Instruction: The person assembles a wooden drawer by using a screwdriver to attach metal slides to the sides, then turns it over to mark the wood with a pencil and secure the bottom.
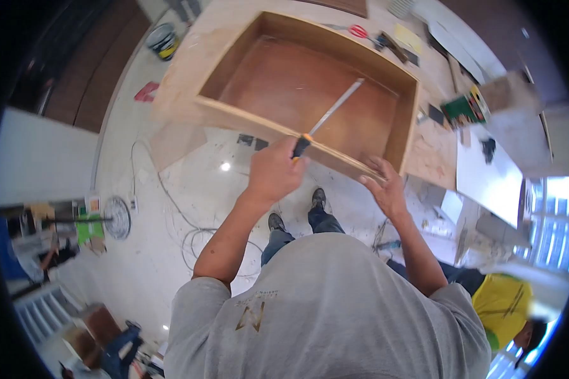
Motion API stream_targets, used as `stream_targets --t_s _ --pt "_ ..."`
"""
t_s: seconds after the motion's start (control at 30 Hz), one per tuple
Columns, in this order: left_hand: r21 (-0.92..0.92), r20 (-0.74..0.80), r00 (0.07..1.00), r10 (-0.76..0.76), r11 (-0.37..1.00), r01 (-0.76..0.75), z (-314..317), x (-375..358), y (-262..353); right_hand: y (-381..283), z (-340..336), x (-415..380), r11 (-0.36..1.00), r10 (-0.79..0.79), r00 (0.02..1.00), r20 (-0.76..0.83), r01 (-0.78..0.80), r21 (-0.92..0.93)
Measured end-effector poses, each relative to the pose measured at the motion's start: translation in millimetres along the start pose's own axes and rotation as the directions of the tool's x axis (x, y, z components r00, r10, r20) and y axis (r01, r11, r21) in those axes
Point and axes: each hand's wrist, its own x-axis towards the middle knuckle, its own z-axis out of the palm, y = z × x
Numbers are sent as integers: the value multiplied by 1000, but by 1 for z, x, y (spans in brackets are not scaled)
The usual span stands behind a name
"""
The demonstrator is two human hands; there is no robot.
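My left hand (275, 169) is closed round the black-and-orange handle of a long flat file (338, 105). The file's metal blade slants across the near wall and over the inside of a wooden drawer (316, 69). This drawer is a shallow open box with a reddish-brown bottom, lying on a pale wooden worktop (180, 82). My right hand (387, 188) grips the drawer's near wall close to its right corner, fingers over the rim on the inside and thumb outside.
A green box (464, 108) and a white panel (490, 167) are to the right. At the far edge lie red-handled tools (358, 31). A bucket (163, 43) stands left, and a cable (164, 183) loops over the floor. A person in yellow (501, 306) is at lower right.
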Motion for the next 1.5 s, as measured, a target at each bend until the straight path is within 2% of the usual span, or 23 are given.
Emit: stream_targets --t_s 0.07,0.1,0.17,0.27,0.3,0.33,0.37,0.43,0.5,0.53,0.6,0.7,0.87,1.03,1.1,1.17,1.2,1.23,1.27,1.3,1.33,1.4,1.5 --pt "-37 144 978 150 989 -146 38 19 44 -33 1 -2 777 86 996 -11 -61 627" --pt "-71 194 956 222 975 -212 65 26 59 -31 0 1 679 141 990 -15 -86 729" --pt "-135 272 898 346 938 -321 115 31 77 -19 -9 13 437 216 976 6 -102 894" --pt "-315 426 835 347 923 -223 129 50 106 31 -58 37 424 297 952 76 -202 883" --pt "-342 418 819 392 903 -258 123 60 119 47 -77 50 397 477 876 73 -289 871" --pt "-237 435 818 376 924 -298 125 63 108 96 -83 59 451 552 834 1 -300 840" --pt "-129 449 819 357 933 -336 126 63 86 154 -92 66 614 555 825 -104 -322 721" --pt "93 529 803 275 922 -376 114 69 50 244 -106 83 744 658 698 -283 -545 386" --pt "256 623 756 202 861 -440 91 77 33 329 -107 87 777 413 738 -533 -592 -217" --pt "306 653 731 196 815 -492 83 82 29 347 -113 90 757 412 759 -504 -593 -274" --pt "499 596 797 94 734 -460 78 92 15 364 -124 95 711 415 796 -440 -586 -390" --pt "613 600 795 -92 692 -382 80 112 -19 339 -141 106 546 569 718 -401 -694 -469" --pt "608 652 744 -149 689 -395 82 115 -41 357 -134 96 693 379 795 -473 -583 -424" --pt "567 721 684 -114 665 -487 87 103 -21 344 -121 78 842 153 825 -544 -397 -366" --pt "523 729 683 -50 685 -507 94 85 -5 297 -135 80 886 107 813 -572 -339 -316" --pt "427 746 661 80 704 -567 112 72 10 250 -150 93 991 112 805 -583 -137 2" --pt "443 765 644 13 714 -542 120 64 10 199 -164 102 982 152 833 -532 -67 176" --pt "458 784 619 -47 718 -525 125 60 4 131 -193 117 675 227 946 -230 17 738" --pt "470 802 588 -104 718 -513 128 56 -4 97 -203 122 548 138 983 -124 29 836" --pt "452 724 671 -160 845 -286 127 43 -29 57 -202 123 481 -60 994 -95 112 870" --pt "463 708 679 -194 854 -239 126 42 -35 19 -198 124 397 -254 964 -74 174 901" --pt "501 716 668 -204 816 -288 129 50 -26 -35 -186 123 288 -495 866 -69 239 927" --pt "516 735 651 -190 779 -357 128 53 -8 -79 -175 121 200 -652 753 -85 279 939"
